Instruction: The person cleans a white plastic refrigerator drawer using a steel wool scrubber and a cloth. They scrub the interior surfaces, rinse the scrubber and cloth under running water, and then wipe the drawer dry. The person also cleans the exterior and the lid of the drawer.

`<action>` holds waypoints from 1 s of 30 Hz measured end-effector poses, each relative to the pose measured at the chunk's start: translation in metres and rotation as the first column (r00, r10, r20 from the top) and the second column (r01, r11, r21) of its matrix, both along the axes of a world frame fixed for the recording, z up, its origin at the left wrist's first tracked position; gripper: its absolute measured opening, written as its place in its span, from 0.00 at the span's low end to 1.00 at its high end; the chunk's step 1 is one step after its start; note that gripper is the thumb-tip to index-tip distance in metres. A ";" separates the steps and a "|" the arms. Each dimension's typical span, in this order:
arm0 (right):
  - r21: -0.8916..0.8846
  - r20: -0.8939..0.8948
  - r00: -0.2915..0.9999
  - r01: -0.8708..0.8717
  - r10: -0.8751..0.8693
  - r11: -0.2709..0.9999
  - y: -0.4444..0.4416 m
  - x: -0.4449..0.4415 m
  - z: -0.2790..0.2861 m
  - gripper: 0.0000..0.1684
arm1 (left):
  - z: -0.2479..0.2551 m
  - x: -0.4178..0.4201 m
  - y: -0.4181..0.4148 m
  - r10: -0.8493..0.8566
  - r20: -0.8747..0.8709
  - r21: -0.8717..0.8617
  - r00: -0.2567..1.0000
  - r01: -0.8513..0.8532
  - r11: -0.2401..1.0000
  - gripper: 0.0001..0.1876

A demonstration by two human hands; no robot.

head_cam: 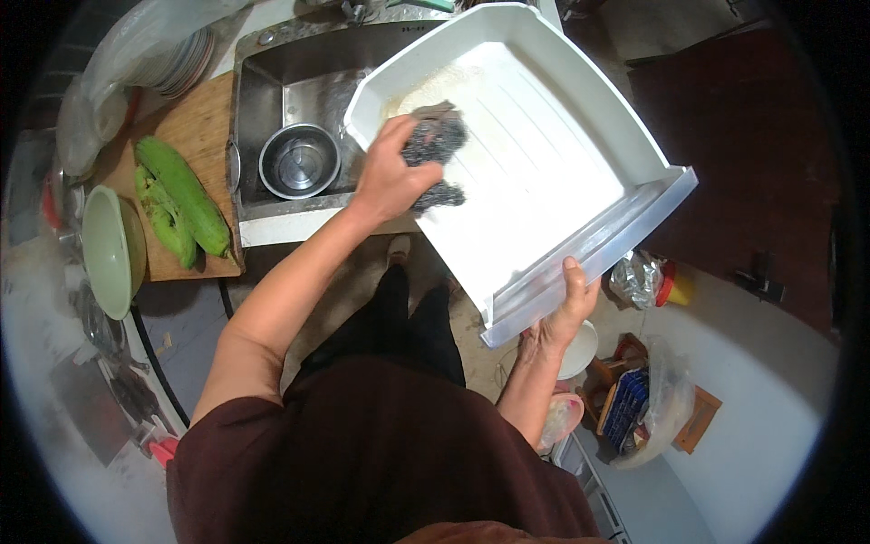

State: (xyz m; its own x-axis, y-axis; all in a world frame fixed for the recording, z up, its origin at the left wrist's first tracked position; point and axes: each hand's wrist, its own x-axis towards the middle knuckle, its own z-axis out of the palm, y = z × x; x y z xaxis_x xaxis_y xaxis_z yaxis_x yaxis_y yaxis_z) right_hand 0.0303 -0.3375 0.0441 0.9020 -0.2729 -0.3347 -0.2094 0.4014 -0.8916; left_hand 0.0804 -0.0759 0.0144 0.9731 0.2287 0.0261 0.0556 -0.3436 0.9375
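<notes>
My left hand (394, 170) grips a bunched dark grey cloth (435, 136) against the inside of a white plastic drawer (544, 149). Part of the cloth hangs below my fingers and looks blurred. Along the drawer's near side runs a translucent front panel (598, 238), which my right hand (567, 309) holds from below with the thumb over its edge. The drawer is tilted, and its far left corner reaches over the steel sink (262, 88). A yellowish stain (435, 85) shows on the drawer floor near the cloth.
A steel bowl (299, 163) sits in the sink. Left of it, two long green vegetables (183, 197) lie on a wooden cutting board (112, 160), beside a pale green bowl (109, 251). Stacked plates (180, 64) stand behind. A dark red door (734, 156) is at the right.
</notes>
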 end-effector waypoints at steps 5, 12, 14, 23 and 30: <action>-0.099 0.094 0.995 -0.005 0.014 0.995 0.020 0.006 0.013 0.40 | -0.005 -0.030 0.030 0.402 -0.173 -0.408 0.899 -0.437 0.801 0.21; -0.337 0.201 0.977 0.003 0.069 0.942 0.039 0.014 0.038 0.42 | -0.033 -0.051 0.038 0.602 -0.405 -0.746 0.688 -0.630 0.217 0.12; -0.413 0.230 0.969 0.019 0.084 0.910 0.048 0.015 0.048 0.42 | -0.059 -0.054 0.051 0.487 -0.443 -0.803 0.752 -0.575 0.158 0.15; -0.583 0.272 0.957 0.082 0.099 0.809 0.063 0.017 0.064 0.56 | -0.078 -0.048 0.062 0.392 -0.555 -0.821 0.734 -0.559 -0.117 0.22; -0.773 0.355 0.906 0.145 0.232 0.617 0.087 0.021 0.078 0.57 | -0.096 -0.057 0.079 0.357 -0.536 -0.844 0.765 -0.478 -0.243 0.26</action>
State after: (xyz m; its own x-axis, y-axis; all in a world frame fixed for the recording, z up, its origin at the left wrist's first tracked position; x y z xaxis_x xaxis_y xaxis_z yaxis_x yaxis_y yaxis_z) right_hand 0.0512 -0.2504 0.1219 0.9108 -0.2107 0.3552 0.2238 -0.4710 -0.8533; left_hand 0.0237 0.0027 -0.0814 0.6235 0.3158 -0.7152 -0.1978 0.9488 0.2465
